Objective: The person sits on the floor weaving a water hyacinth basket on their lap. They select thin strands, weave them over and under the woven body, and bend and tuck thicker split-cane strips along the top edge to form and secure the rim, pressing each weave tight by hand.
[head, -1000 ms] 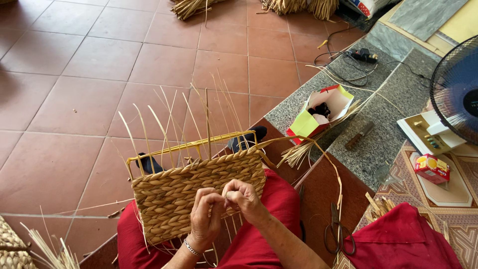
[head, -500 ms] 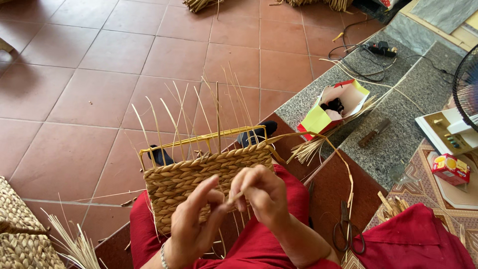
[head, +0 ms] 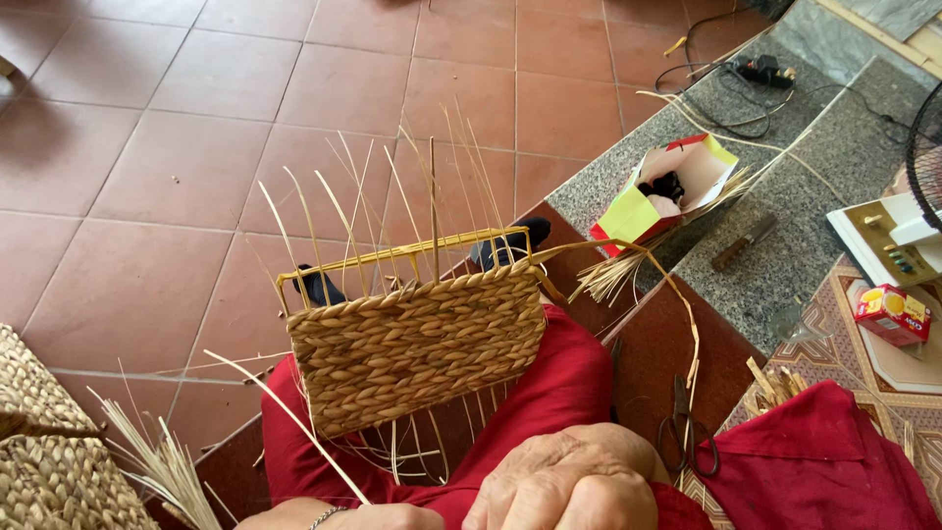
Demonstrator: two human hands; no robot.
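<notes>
- Straw-coloured strand [head: 294, 424] runs to the left hand [head: 378, 516]; the right hand [head: 569, 486] is curled shut, though what it grips I cannot tell.
- Woven basket [head: 417, 344] rests on the red lap, lower wall finished.
- Bare upright stakes [head: 392, 211] remain unwoven.
- Scissors [head: 687, 432] lie untouched.

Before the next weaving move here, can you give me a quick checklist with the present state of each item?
1. Woven basket steady on the lap: ok, it rests on the red-clothed knees.
2. Upright stakes free above the woven edge: ok, they stand fanned out and unbroken.
3. Loose strand under control: cannot tell, its lower end runs down beside the left hand at the frame's edge.
4. Right hand on the work: not ok, it sits low, clear of the basket.
5. Scissors within reach: ok, they lie just right of the lap.
</notes>
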